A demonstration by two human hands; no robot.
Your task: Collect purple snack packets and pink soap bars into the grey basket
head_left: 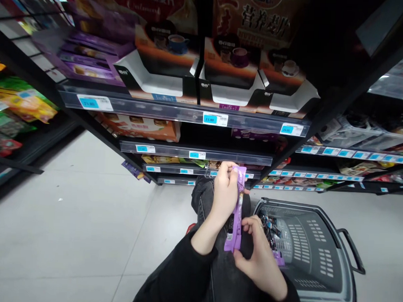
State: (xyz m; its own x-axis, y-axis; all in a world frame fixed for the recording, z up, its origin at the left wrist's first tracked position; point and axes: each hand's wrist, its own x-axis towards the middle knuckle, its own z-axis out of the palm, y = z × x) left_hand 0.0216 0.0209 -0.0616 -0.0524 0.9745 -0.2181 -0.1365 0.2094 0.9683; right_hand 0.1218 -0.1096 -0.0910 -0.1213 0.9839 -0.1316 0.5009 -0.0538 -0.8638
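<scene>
1. Pinching the upper part of a long purple packet (237,219), our left hand (223,192) has its thumb near the far end, and one of our fingertips shows past the right edge.
2. We have our right hand (261,260) at the near end of the packet, thumb and forefinger spread apart. The thumb tip meets the lower end and the forefinger sits just beside the right edge; we cannot tell how firmly either touches.
3. The packet lies lengthwise away from us, over our dark trousers (222,281), its far end leaning slightly to the right. We see small print and a pale code patch near its lower end.
4. To our right, a grey shopping basket (346,268) rests on the pale tiled floor (101,218), its black handle (354,251) on the far right side. Inside we see dark shiny packets (270,227) and a purple wrapper (278,257), partly hidden by our right hand.
5. Ahead of us stands a black shelf unit. Its upper shelf bears cut-out display boxes (166,80) printed with cups, with a purple carton (114,73) to their left; below the middle boxes we read a price tag (215,119) of 23.80.
6. On the shelf beneath, we see an orange box (145,128). Bright bagged goods (23,101) fill another rack at our far left.
</scene>
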